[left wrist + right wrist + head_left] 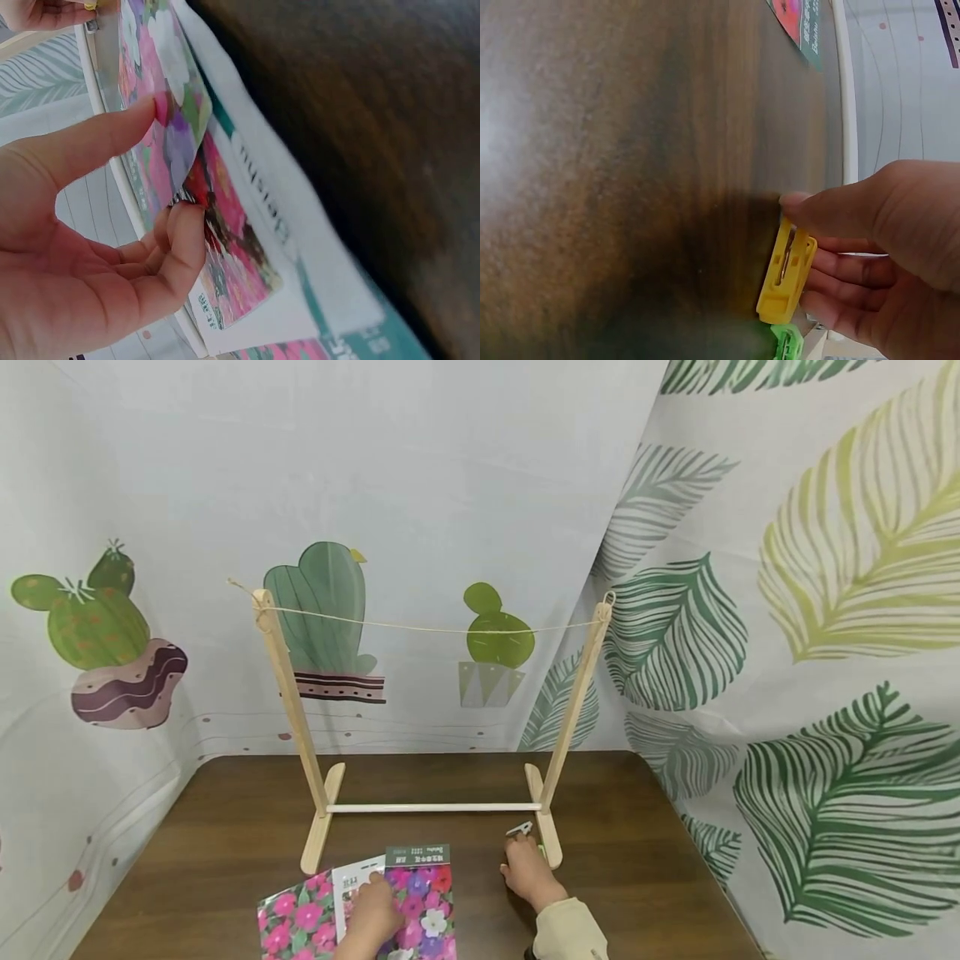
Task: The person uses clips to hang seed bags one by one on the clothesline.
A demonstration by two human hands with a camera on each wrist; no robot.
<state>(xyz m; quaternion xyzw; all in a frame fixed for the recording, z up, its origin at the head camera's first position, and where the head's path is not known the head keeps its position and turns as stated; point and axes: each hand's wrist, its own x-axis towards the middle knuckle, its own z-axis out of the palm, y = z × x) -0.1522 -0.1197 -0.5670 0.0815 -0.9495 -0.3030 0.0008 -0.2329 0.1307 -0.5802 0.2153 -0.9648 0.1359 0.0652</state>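
Note:
Three flower seed packets lie on the table: pink-flowered on the left [294, 920], white-topped in the middle [352, 874], green-topped with mixed blooms on the right [431, 906]. My left hand [372, 912] rests over the middle and right packets. In the left wrist view, its thumb touches a flowered surface and its bent fingertips sit apart from it against the packets. My right hand [528, 870] pinches a yellow clothespin [786, 274] between thumb and fingers, low over the table. A green clothespin [786, 341] lies beside it; a pale clip [519, 829] lies just beyond.
A wooden stand with two posts [295, 718] and a white crossbar [435, 807] stands behind the packets. String [420, 626] spans the post tops. The stand's right foot [550, 839] is close to my right hand. A printed curtain [450, 485] hangs behind the table [225, 827].

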